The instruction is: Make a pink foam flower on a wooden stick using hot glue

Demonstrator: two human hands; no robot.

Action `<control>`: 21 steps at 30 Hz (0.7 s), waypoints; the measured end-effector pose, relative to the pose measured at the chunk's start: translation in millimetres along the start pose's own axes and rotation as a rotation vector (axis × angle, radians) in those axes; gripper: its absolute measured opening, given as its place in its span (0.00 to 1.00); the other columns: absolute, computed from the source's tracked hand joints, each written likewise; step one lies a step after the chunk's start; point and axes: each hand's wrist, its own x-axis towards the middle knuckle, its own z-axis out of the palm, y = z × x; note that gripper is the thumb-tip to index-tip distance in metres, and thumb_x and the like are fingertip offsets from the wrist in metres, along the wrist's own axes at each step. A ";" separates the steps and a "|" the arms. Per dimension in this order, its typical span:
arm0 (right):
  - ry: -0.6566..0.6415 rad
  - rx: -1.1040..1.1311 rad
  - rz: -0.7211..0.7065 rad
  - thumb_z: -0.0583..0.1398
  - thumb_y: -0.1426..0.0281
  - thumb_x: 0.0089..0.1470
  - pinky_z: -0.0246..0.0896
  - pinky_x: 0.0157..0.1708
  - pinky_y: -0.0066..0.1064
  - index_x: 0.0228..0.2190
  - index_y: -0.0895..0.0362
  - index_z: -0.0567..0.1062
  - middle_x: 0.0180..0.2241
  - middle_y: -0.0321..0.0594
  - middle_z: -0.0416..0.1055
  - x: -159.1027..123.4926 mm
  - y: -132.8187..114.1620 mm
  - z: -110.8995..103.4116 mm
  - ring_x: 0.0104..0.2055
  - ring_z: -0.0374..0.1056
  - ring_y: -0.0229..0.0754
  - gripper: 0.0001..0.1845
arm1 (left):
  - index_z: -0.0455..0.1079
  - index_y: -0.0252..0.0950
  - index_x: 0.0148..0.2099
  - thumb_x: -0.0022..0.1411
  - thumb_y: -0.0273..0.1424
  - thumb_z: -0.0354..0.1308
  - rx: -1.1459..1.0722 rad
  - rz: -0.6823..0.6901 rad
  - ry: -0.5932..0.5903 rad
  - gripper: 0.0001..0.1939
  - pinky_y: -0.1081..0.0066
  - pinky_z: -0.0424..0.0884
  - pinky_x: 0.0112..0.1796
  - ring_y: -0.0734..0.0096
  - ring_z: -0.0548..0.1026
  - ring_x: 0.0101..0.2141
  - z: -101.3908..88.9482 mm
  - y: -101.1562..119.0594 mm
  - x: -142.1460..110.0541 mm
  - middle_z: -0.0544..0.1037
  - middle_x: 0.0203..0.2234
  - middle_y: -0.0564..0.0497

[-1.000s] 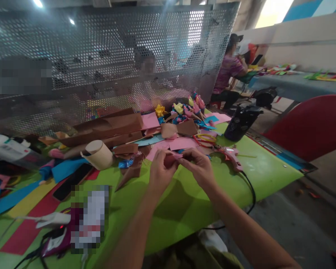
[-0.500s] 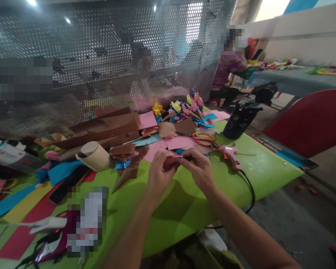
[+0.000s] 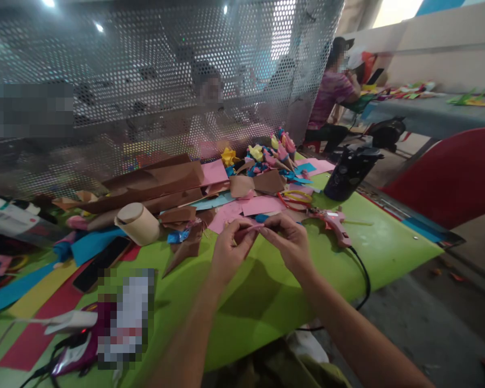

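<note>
Small pink paper piece (image 3: 251, 229) sits btwn L hand (image 3: 227, 249) & R hand (image 3: 291, 243), up off the counter (image 3: 392, 258), at the fingertips of both. Long axis approx L–R across the gap, slightly higher at the R end; exact folds too small/blurry to tell. Neither hand clearly nearer: both touch it, w/ more of it lying on the L side.

Pose: both hands closed in a pinch on the paper, thumbs twd each other, fingers curled over the far side. L forearm rises from bottom, leaning R; R forearm comes in diag. from lower R, so the two make an upturned V.

Around: pink sheets (image 3: 262, 206) + blue scrap (image 3: 261, 218) just beyond hands; glue gun (image 3: 336, 226) R of R hand, apart; brown paper cone (image 3: 188, 249) L of L hand.
</note>
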 end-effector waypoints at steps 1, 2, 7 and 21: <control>0.003 0.000 -0.003 0.66 0.63 0.50 0.57 0.28 0.30 0.27 0.54 0.76 0.26 0.35 0.70 -0.2 0.5 -0.4 0.28 0.62 0.38 0.08 | 0.72 0.39 0.39 0.63 0.35 0.57 -0.012 -0.008 -0.003 0.06 0.67 0.71 0.42 0.66 0.75 0.40 0.0 0.3 0.1 0.78 0.35 0.49; 0.005 -0.004 -0.007 0.66 0.63 0.51 0.57 0.29 0.30 0.27 0.54 0.76 0.26 0.36 0.70 -0.5 0.7 -0.7 0.28 0.62 0.38 0.08 | 0.72 0.39 0.39 0.63 0.35 0.57 -0.022 -0.015 -0.007 0.06 0.67 0.71 0.42 0.66 0.75 0.39 0.0 0.5 0.1 0.78 0.35 0.50; 0.003 -0.027 -0.036 0.65 0.63 0.52 0.58 0.30 0.31 0.27 0.54 0.76 0.26 0.36 0.70 -1.8 -0.8 -1.6 0.29 0.62 0.39 0.08 | 0.72 0.38 0.37 0.62 0.35 0.58 -0.068 -0.026 -0.035 0.06 0.69 0.72 0.39 0.68 0.75 0.36 -0.3 0.3 -0.2 0.78 0.33 0.51; -0.003 -0.042 -0.029 0.64 0.65 0.51 0.55 0.29 0.30 0.24 0.54 0.73 0.24 0.34 0.67 -2.4 -1.0 -2.9 0.27 0.60 0.38 0.08 | 0.73 0.38 0.38 0.61 0.36 0.60 -0.142 -0.075 -0.060 0.07 0.69 0.73 0.38 0.68 0.76 0.35 0.8 0.2 -0.6 0.79 0.33 0.50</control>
